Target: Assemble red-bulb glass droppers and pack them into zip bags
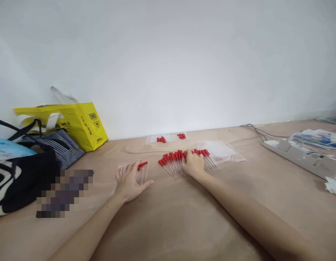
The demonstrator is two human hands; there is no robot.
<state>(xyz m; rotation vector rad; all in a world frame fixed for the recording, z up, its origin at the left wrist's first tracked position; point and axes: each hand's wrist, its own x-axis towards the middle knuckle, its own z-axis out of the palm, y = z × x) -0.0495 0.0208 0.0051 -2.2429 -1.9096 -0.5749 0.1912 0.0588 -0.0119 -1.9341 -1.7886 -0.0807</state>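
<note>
Covering one bag (142, 175): left hand (130, 183), spread; right hand (194, 165) over many droppers (172, 157), grip unclear.

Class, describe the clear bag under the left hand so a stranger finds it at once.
Start from the yellow bag by the wall. Nearer the viewer and to its right, the left hand lies spread over a small clear bag, red showing at the bag's far right corner. Unlike the clear bags beyond the droppers, it is partly covered by a hand.
</note>
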